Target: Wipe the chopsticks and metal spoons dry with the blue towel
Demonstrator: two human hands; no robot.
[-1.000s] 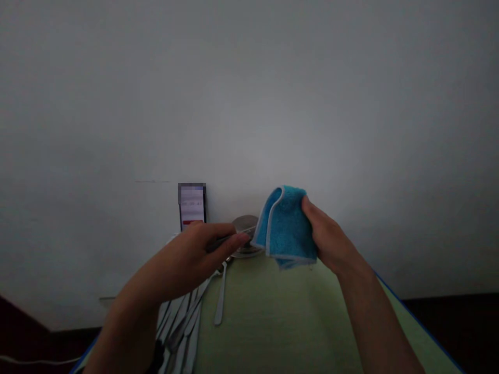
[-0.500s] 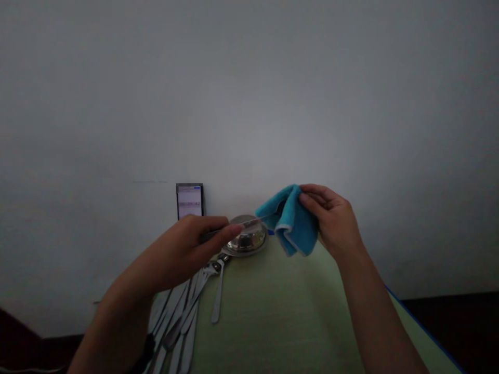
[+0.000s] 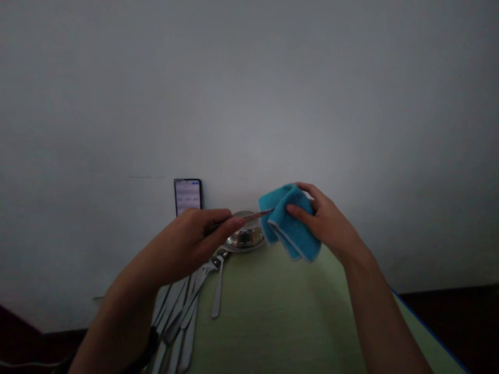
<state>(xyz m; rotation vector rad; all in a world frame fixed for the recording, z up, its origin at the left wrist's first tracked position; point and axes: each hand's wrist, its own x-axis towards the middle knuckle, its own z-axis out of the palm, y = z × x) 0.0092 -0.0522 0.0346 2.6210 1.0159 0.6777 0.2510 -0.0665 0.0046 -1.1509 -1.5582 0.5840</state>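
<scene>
My left hand [image 3: 202,231] is closed on a slim metal utensil [image 3: 257,214], pinched between thumb and bent forefinger. Its narrow, blade-like far part points right and enters a fold of a light blue cloth [image 3: 294,228], where the tip is hidden. My right hand [image 3: 322,210] grips this cloth from the right, the thumb pressed on its near side and the fingers behind it. Both hands are raised above the green table. Behind the utensil an upturned shiny metal bowl [image 3: 245,239] rests on the table.
Several pieces of metal cutlery [image 3: 187,317] lie in an overlapping row beneath my left forearm. One handle [image 3: 217,301] sticks out apart from them. A phone [image 3: 188,196] leans upright against the pale wall [image 3: 249,104]. The green tabletop [image 3: 265,322] has a blue right edge.
My right hand has brought the cloth round the utensil's far end, and its thumb has moved left and lower over the cloth. My left hand keeps its hold, nearly in place.
</scene>
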